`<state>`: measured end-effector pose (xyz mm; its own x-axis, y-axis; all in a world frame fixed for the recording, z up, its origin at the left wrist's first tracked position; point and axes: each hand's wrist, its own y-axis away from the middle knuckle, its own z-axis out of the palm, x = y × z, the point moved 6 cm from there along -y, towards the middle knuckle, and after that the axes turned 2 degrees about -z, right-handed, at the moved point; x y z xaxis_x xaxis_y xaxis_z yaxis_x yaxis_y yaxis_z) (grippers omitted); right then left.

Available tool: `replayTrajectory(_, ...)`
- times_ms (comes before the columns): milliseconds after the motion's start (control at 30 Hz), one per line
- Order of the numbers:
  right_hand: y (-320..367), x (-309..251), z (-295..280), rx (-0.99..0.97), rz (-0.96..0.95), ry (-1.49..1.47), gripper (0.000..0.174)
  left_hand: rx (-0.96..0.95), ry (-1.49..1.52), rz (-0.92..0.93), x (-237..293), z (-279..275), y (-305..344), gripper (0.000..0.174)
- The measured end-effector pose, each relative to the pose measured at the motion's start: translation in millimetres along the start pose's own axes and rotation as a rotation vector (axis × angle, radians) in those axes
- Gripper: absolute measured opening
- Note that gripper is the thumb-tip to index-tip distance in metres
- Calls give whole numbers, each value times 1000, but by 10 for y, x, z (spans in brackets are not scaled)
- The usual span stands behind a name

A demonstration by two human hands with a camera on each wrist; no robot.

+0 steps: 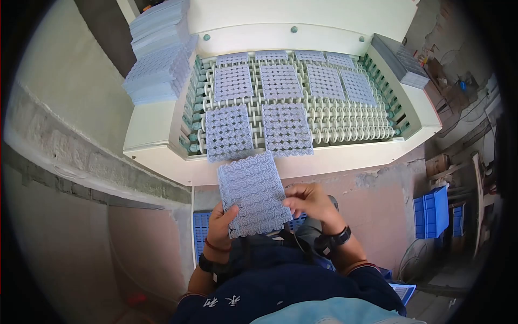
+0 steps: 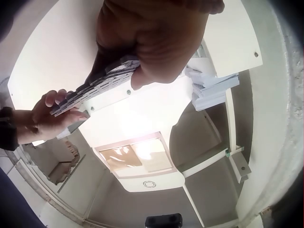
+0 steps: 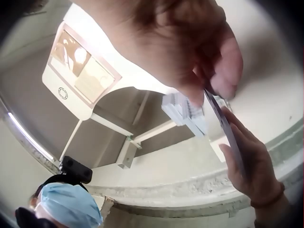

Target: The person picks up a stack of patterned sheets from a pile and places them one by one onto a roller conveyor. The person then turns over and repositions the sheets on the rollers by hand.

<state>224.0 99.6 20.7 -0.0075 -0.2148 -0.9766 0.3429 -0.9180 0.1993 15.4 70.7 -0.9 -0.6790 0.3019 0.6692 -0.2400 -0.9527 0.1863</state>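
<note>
A thin pale-blue panel [image 1: 252, 194] with rows of patterned discs and scalloped edges is held between both hands in front of the body. My left hand [image 1: 220, 225] grips its lower left edge, thumb on the upper face. On the opposite edge, my right hand [image 1: 314, 203] pinches the panel between thumb and fingers. Both wrist views show the panel [image 2: 102, 84] nearly edge-on, spanning the two hands. Just beyond it, two similar panels, one on the left [image 1: 229, 129] and one on the right [image 1: 287, 128], lie at the front of a roller conveyor [image 1: 350, 125].
More panels [image 1: 280, 81] lie farther back on the rollers. A tall stack of pale-blue sheets [image 1: 156, 75] stands on the machine's left side, a dark grey stack [image 1: 400, 60] on its right. Blue crates [image 1: 431, 213] sit at far right; a concrete ledge [image 1: 81, 162] runs along the left.
</note>
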Motion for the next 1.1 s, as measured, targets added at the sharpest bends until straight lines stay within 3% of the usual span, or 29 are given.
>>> replayTrajectory(167, 65, 42, -182, 108, -21, -125, 18, 49, 9, 31, 2, 98, -28, 31)
replayTrajectory(367, 49, -444, -1402, 568, -267, 35, 23, 0, 7, 23, 40, 125, 35, 32)
replayTrajectory(467, -106, -481, -1946, 673, -281, 208, 26, 59, -11, 33, 16, 39, 57, 33)
replayTrajectory(533, -151, -496, -2187, 800, -123, 700, 27, 42, -7, 35, 12, 20, 77, 32)
replayTrajectory(633, -44, -645, -2445, 916, -285, 949, 26, 63, -8, 41, 32, -13, 109, 31)
replayTrajectory(700, 76, -716, -2749, 927, -125, 896, 25, 58, -11, 51, 54, -44, 123, 31)
replayTrajectory(867, 381, -741, -3399, 999, -135, 915, 29, 45, 9, 43, 38, -75, 108, 30)
replayTrajectory(967, 500, -791, -3367, 1033, -177, 1056, 32, 32, 20, 39, -1, -33, 87, 31)
replayTrajectory(1067, 516, -762, -2967, 1069, -346, 919, 28, 68, -3, 4, -10, 65, 63, 31)
replayTrajectory(1100, 460, -698, -2714, 998, -300, 797, 27, 31, 20, -21, -34, 77, 48, 31)
